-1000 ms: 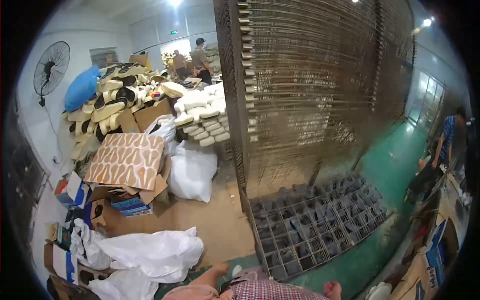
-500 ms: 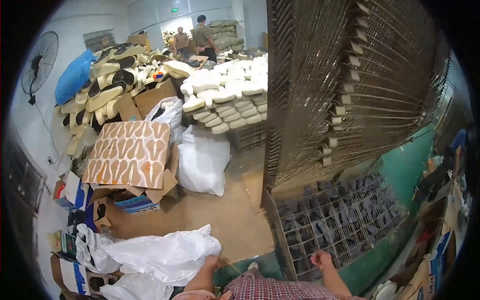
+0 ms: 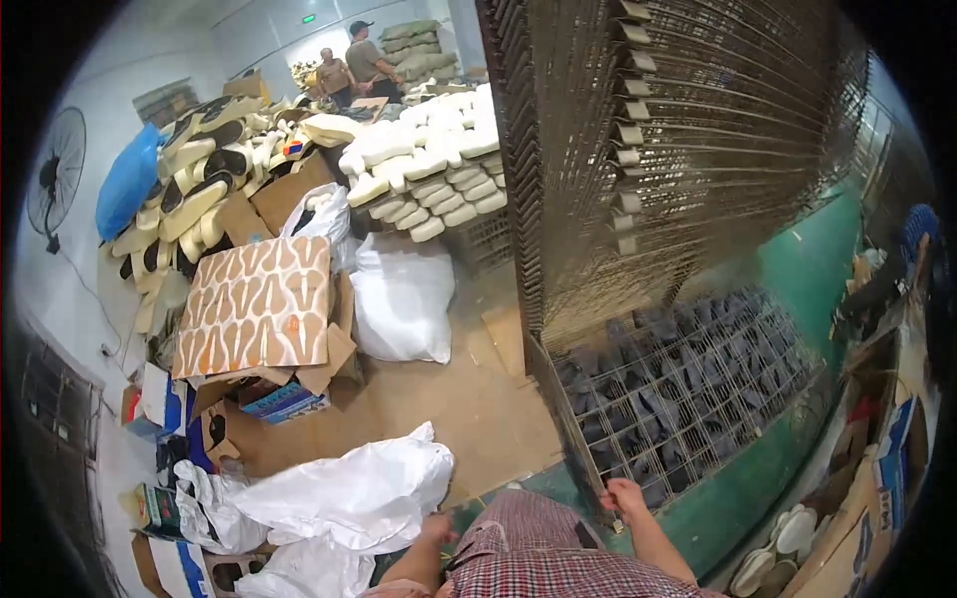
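Observation:
At the near left corner of a wire rack [image 3: 588, 476], my right hand [image 3: 622, 496] has its fingers curled closed. Whatever may be inside them is too small to make out. Several rows of dark grey folded pieces [image 3: 688, 374] fill the rack's wire grid. My left hand [image 3: 437, 529] hangs low beside the near end of a white plastic sack [image 3: 369, 488], and its fingers are too indistinct to read. Between the hands is a red checked garment [image 3: 528, 568] on my body.
Tall stacked wire racks [image 3: 688, 130] rise behind the filled one. Left of them lies a cardboard sheet [image 3: 469, 419], with a full white sack [image 3: 402, 304] and a patterned board [image 3: 254, 309] beyond. Pale foam shapes [image 3: 429, 149] are piled farther back. Two people [image 3: 367, 68] stand far off.
My right hand has moved from over the rack's grid to its near left corner. The view has shifted, and more of the checked garment shows. My left hand stays low near the sack.

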`<state>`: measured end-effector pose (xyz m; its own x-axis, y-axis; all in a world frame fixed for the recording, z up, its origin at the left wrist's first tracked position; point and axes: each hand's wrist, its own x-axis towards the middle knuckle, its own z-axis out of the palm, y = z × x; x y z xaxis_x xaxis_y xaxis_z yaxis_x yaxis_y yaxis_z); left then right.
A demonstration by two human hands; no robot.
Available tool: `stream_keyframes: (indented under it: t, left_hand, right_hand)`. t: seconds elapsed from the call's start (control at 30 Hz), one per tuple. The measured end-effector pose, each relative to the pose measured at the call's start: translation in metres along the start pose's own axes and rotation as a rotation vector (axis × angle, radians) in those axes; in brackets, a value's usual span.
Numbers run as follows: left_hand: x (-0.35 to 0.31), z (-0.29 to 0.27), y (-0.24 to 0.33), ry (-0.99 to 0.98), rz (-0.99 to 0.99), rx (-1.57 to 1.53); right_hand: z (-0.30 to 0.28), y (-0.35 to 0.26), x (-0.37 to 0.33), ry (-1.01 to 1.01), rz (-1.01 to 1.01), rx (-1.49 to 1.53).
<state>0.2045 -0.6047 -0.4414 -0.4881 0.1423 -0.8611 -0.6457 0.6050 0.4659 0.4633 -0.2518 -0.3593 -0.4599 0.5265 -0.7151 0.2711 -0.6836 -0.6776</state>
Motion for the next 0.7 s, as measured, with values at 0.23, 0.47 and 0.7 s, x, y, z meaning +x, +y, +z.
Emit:
stream_keyframes:
  t: [0.23,0.47,0.7]
  left_hand:
    - [0.044,-0.03,-0.008,-0.08,0.13,0.001]
    - [0.044,-0.057,0.135,-0.034,0.073,-0.066]
    - [0.063,-0.111,0.205,0.043,0.265,-0.203]
  right_hand:
    - [-0.043,0.051,-0.026,0.263,0.134,0.039]
    - [0.045,0.015,0.032,0.229,0.167,-0.019]
    - [0.212,-0.034,0.094,-0.125,0.143,-0.242]
